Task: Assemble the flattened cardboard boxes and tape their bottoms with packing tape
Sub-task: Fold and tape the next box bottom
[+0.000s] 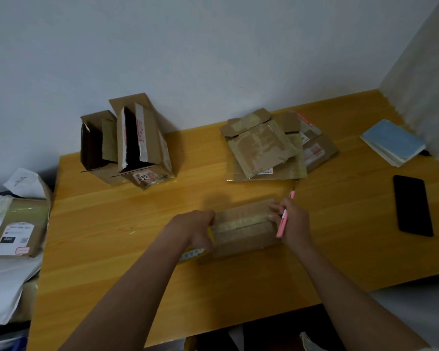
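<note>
While left hand (198, 229) grips box (243, 224) end, right hand (293, 221) holds pink cutter (283, 224)

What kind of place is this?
Probably a home or small office desk used for packing: a wooden table against a plain wall, a pile of flattened boxes, two assembled boxes, a phone.

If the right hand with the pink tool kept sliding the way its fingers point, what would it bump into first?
The right hand points leftward across the small box, so it would likely meet the left hand gripping the box's other end.
</note>
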The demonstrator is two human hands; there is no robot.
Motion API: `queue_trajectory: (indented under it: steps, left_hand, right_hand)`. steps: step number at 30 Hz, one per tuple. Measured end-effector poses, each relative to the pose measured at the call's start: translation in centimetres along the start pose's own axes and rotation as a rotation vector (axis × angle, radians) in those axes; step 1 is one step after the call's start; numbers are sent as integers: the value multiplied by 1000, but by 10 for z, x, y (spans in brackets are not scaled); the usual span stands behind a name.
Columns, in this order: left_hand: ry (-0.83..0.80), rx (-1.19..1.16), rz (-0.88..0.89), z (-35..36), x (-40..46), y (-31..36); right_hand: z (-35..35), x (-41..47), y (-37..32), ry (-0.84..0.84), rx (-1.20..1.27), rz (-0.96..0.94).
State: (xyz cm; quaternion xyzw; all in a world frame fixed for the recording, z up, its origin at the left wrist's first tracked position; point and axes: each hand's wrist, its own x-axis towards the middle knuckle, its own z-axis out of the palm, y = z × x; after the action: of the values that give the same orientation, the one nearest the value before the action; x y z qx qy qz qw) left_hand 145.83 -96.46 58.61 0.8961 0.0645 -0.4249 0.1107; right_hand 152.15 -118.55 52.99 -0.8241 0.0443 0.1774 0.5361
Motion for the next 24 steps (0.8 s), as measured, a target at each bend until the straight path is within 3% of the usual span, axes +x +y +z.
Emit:
queue_trajectory:
  steps: [7,12,15,18,20,24]
  left_hand:
    - [86,62,51,-24,-12,24]
    - [220,47,117,-21,-15,20]
    - [328,102,56,-16,-23,19]
    - [408,125,-7,-8,-33,16]
    - [409,41,-27,1,-39,8]
    - [471,-394,20,17,-44,-12]
  right_hand:
    - [-13,17,7,-42,42,146]
    - [-16,23,15,-84,-9,98]
    - [-18,20,16,6,-35,70]
    - [-16,16,16,-9,21,-3]
    - [-18,15,16,-25,6,-37]
    - [-18,23,22,-28,-33,-37]
